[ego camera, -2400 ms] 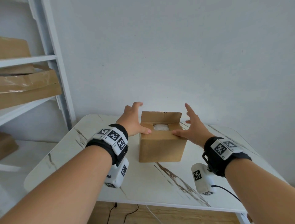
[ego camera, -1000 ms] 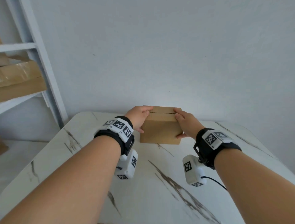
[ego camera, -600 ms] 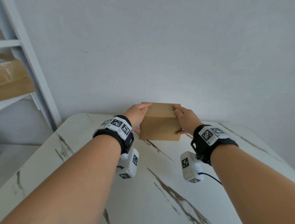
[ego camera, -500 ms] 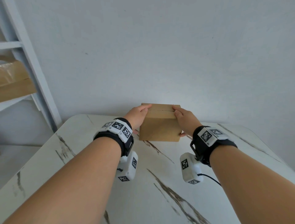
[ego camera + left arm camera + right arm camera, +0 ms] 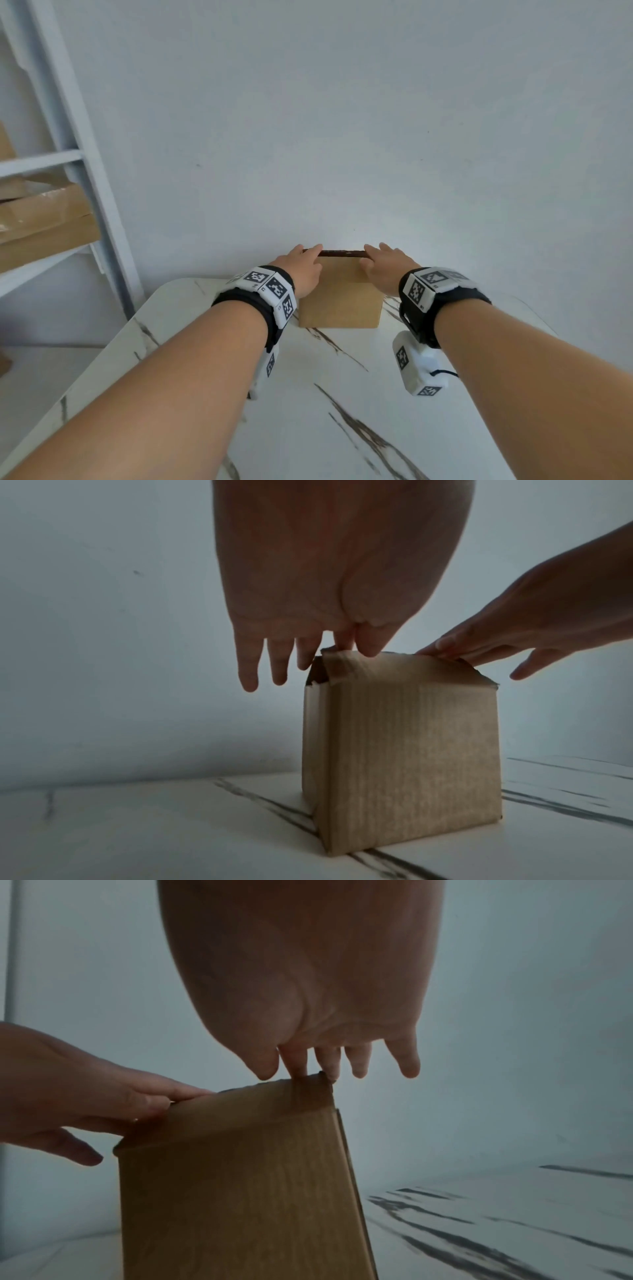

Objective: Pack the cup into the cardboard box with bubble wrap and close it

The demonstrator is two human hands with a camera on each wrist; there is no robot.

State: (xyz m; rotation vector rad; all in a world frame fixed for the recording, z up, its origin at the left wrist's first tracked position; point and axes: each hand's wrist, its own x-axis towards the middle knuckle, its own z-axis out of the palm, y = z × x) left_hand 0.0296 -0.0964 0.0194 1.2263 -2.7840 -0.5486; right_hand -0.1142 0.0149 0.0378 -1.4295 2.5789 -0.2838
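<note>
The table (image 5: 342,394) runs away from the viewer, marbled and white. On it, at twelve o'clock from both wrists, stands the box (image 5: 339,298), upright and near the far edge by the wall.

The left hand (image 5: 301,270) lies at the box's ten o'clock corner and the right hand (image 5: 385,270) at its two o'clock corner, equally near. Each rests extended fingers on the top edge of the near flap: the left fingers (image 5: 346,639) touch its left end, the right fingers (image 5: 294,1064) its right end. Neither hand grips anything.

That flap's long axis runs nine to three, between the hands, and it is not quite flat (a dark gap shows at the left corner). Pressing it down is probably what remains. Cup and wrap cannot be seen; presumably they are inside.

At nine o'clock, far off, a shelf (image 5: 41,164) holds cardboard (image 5: 44,222).
</note>
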